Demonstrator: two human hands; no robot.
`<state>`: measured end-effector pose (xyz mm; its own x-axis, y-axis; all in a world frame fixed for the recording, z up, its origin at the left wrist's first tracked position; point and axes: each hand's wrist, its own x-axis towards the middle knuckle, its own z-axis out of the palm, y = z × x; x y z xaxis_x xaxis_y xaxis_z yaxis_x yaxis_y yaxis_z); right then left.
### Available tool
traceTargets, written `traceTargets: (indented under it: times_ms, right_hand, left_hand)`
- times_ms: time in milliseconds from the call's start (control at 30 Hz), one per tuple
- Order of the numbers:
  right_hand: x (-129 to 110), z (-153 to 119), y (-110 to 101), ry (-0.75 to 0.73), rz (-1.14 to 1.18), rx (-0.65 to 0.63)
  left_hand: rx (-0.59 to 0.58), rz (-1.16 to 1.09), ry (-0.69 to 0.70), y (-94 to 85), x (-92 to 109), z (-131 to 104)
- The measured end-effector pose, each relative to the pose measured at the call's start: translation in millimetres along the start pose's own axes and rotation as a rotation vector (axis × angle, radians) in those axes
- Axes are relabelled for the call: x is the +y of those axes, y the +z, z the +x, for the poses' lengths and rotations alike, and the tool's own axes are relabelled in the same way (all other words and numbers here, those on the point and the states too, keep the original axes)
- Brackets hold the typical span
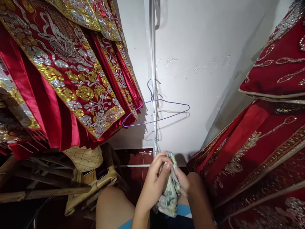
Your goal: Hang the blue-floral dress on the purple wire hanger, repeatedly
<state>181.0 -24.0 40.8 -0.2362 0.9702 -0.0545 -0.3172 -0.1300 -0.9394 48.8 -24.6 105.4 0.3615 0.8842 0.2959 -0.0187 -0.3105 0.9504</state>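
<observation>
A bunched floral cloth (168, 198), pale with green, yellow and blue print, hangs from my two hands above my lap. My left hand (158, 171) grips its upper part, fingers curled over the top and thumb pressed against it. On the other side, my right hand (183, 182) holds the cloth too, its fingertips partly hidden behind the fabric. Beyond my hands, a bare purple wire hanger (156, 121) hangs in front of the wall, touched by neither hand.
Red garments with gold and silver embroidery (85, 92) hang at the left. More beaded red garments (238, 152) fill the right side. A bamboo chair (102, 181) stands low at the left. A narrow metal upright (152, 47) runs along the white wall (205, 63).
</observation>
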Motion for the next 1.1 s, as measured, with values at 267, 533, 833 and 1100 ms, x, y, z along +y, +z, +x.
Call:
traceTargets:
  times_ms: [267,533,833,1100]
  right_hand:
    - [-51,6,2,0.066,-0.047,-0.448]
    - [-144,76,-16,-0.403,-0.639,0.040]
    - [-155,150,-62,-0.577,-0.906,0.104]
    - [-167,123,-88,-0.510,-0.844,-0.038]
  left_hand:
    - [-0.160,0.014,-0.165,-41.7,-36,-15]
    - [-0.270,0.737,-0.203,-108.1,-43,-18]
    - [-0.271,0.921,-0.087,-185.1,6,18]
    - [-0.208,0.125,-0.254,-165.2,41,0]
